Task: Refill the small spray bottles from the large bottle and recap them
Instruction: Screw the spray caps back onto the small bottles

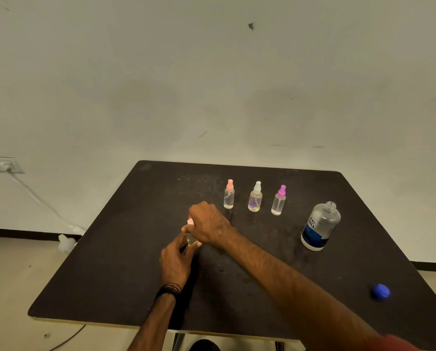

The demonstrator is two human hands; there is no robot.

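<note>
A small spray bottle (191, 239) is held upright on the table (110, 262) between both hands, near the middle of the top. The left hand (175, 262) is wrapped around its clear body, fingers curled on it, apparently to keep it from turning or tipping, while the right hand (208, 225) is closed from above over its pale pink spray cap (190, 221), a grip that suits screwing the cap on or off; which of the two cannot be told. Most of this bottle is hidden by the hands, so its fill level cannot be read. Just beyond the right hand, three more small spray bottles are lined up in a row, all capped: one with a peach cap (229, 195), one with a white cap (255, 197) and one with a magenta cap (279, 201), each clear with only a little liquid visible near the bottom. Further right, the large bottle (319, 226) is left standing uncapped, probably ready for pouring; it is clear with a blue and white label. Its blue cap (380, 291) is set aside well apart, near the table's right edge.
</note>
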